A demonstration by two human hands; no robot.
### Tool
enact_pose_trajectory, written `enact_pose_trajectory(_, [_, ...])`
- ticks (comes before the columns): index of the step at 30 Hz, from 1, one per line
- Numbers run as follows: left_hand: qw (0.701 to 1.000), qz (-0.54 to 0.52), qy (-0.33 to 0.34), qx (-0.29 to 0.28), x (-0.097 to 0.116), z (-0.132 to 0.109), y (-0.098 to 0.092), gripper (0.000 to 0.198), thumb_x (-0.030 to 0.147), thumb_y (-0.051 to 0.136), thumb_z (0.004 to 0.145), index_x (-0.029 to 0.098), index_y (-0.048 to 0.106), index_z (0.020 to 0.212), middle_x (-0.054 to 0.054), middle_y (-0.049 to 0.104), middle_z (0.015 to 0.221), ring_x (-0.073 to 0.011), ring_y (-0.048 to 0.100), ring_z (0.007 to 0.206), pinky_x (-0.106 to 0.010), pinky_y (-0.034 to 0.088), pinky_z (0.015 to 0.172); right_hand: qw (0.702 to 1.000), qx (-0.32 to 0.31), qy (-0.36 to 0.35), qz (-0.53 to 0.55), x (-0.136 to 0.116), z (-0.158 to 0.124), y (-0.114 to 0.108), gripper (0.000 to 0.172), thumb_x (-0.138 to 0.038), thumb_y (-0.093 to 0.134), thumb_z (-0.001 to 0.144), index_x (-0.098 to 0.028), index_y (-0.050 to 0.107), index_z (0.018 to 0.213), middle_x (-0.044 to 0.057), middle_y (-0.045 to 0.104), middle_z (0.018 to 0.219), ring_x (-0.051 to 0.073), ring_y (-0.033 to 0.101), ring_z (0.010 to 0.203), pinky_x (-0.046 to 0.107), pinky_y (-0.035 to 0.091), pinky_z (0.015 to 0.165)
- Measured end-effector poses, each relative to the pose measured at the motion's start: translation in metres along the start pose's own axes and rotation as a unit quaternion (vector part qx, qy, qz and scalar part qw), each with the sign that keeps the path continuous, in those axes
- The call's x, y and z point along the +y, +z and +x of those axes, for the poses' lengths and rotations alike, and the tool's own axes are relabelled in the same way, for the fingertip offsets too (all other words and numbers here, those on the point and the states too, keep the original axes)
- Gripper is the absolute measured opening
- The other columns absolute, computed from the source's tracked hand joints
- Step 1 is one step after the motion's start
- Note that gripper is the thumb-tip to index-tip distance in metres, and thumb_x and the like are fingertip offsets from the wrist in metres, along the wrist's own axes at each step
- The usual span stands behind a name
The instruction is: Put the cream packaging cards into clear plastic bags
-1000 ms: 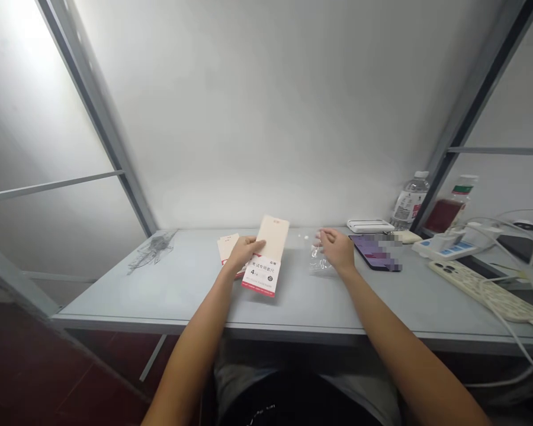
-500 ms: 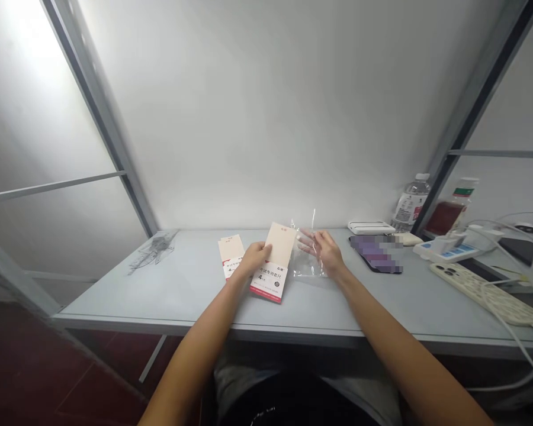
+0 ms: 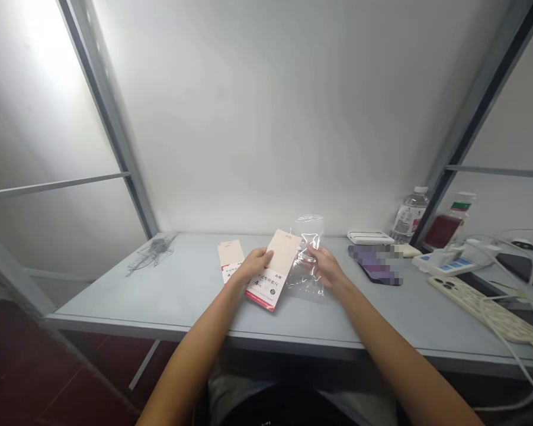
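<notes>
My left hand is closed on a flat card packet, cream at the top, white with printed characters below and red along the bottom edge. It is tilted to the right above the table. My right hand pinches a clear plastic bag just right of the packet; its fingers show through the film. Behind my left hand, similar card packets lie overlapping on the table, partly hidden by the hand.
On the grey table, a crumpled clear bundle with dark lines lies at the left. To the right are a phone, a white device, a water bottle, a power strip, a cream phone case and loose white cables.
The fingers of my right hand, spread before, have closed on the plastic bag, which now stands taller. The packet in my left hand has tilted slightly more to the right.
</notes>
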State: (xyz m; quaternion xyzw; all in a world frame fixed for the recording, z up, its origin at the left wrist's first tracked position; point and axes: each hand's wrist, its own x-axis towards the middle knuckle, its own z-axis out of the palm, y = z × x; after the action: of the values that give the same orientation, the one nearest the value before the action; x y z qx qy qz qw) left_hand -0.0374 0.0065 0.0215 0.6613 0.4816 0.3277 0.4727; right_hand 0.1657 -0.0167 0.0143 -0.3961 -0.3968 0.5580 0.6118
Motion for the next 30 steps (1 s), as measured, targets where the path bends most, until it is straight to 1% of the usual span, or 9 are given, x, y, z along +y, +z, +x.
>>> enact_pose_trajectory(4, [0.998,0.024,-0.052,0.002,-0.007,0.002,-0.009,0.033,0.047,0.05,0.076,0.018,0.041,0.064,0.002,0.044,0.051,-0.0095,0.044,0.043,-0.021,0.033,0.041,1.0,0.007,-0.012,-0.023,0.0,-0.002,-0.002,0.024,-0.033,0.059,0.077,-0.02,0.056,0.097,0.006,0.064,0.096,0.02,0.064,0.08,0.034,0.056,0.066])
enact_pose_trajectory(7, [0.997,0.025,-0.069,-0.013,-0.011,0.002,-0.011,0.031,0.045,0.053,0.073,0.018,0.04,0.063,0.003,0.044,0.05,-0.0104,0.044,0.041,-0.022,0.032,0.039,0.998,0.013,-0.006,-0.064,0.002,-0.002,-0.003,0.024,-0.035,0.06,0.076,-0.018,0.059,0.093,0.007,0.065,0.095,0.02,0.065,0.078,0.032,0.056,0.063])
enact_pose_trajectory(11, [0.998,-0.001,-0.048,-0.026,-0.012,0.001,-0.01,0.032,0.047,0.051,0.074,0.019,0.041,0.065,0.003,0.045,0.053,-0.0102,0.044,0.043,-0.022,0.033,0.039,0.997,-0.001,0.016,-0.074,0.002,-0.004,-0.001,0.025,-0.033,0.06,0.076,-0.018,0.057,0.096,0.009,0.066,0.095,0.023,0.066,0.077,0.032,0.055,0.062])
enact_pose_trajectory(17, [0.998,-0.047,0.023,-0.039,-0.007,-0.004,-0.012,0.037,0.054,0.049,0.074,0.018,0.041,0.065,0.003,0.043,0.056,-0.0089,0.041,0.045,-0.022,0.033,0.041,0.997,0.009,0.04,-0.072,0.0,-0.005,-0.001,0.023,-0.031,0.055,0.08,-0.019,0.057,0.1,0.01,0.066,0.098,0.023,0.066,0.08,0.033,0.055,0.065])
enact_pose_trajectory(19, [0.998,-0.048,0.024,-0.046,-0.005,-0.006,-0.014,0.039,0.055,0.05,0.072,0.018,0.042,0.064,0.003,0.042,0.056,-0.0085,0.04,0.045,-0.021,0.032,0.041,0.997,0.012,0.051,-0.064,-0.001,-0.004,-0.001,0.024,-0.032,0.056,0.079,-0.021,0.057,0.1,0.009,0.066,0.101,0.023,0.066,0.081,0.032,0.055,0.066])
enact_pose_trajectory(22, [0.998,-0.041,0.006,-0.051,-0.003,-0.008,-0.015,0.038,0.054,0.053,0.071,0.018,0.043,0.064,0.003,0.043,0.056,-0.0079,0.039,0.044,-0.021,0.031,0.04,0.997,0.013,0.061,-0.054,-0.002,-0.005,-0.001,0.026,-0.035,0.057,0.078,-0.022,0.058,0.1,0.009,0.065,0.103,0.022,0.066,0.08,0.03,0.055,0.068])
enact_pose_trajectory(26, [0.996,-0.05,-0.004,-0.069,-0.003,-0.01,-0.014,0.036,0.053,0.051,0.072,0.018,0.044,0.066,0.003,0.045,0.057,-0.008,0.041,0.044,-0.02,0.031,0.039,0.997,-0.005,0.069,-0.045,-0.005,-0.007,0.001,0.032,-0.036,0.056,0.079,-0.022,0.056,0.108,0.007,0.066,0.1,0.019,0.067,0.073,0.03,0.056,0.066])
enact_pose_trajectory(28, [0.997,-0.047,-0.021,-0.049,-0.003,-0.01,-0.014,0.035,0.052,0.051,0.073,0.019,0.045,0.067,0.002,0.046,0.056,-0.009,0.043,0.044,-0.021,0.032,0.04,0.996,-0.023,0.068,-0.044,-0.007,-0.009,0.002,0.033,-0.035,0.055,0.08,-0.022,0.055,0.11,0.007,0.066,0.099,0.018,0.066,0.071,0.03,0.056,0.065])
enact_pose_trajectory(30, [0.999,-0.03,-0.041,-0.01,-0.003,-0.01,-0.015,0.033,0.05,0.05,0.074,0.019,0.045,0.066,0.002,0.047,0.054,-0.0102,0.044,0.043,-0.022,0.033,0.04,0.996,-0.039,0.069,-0.046,-0.008,-0.011,0.003,0.032,-0.034,0.054,0.08,-0.023,0.056,0.11,0.006,0.067,0.097,0.016,0.066,0.067,0.029,0.055,0.064])
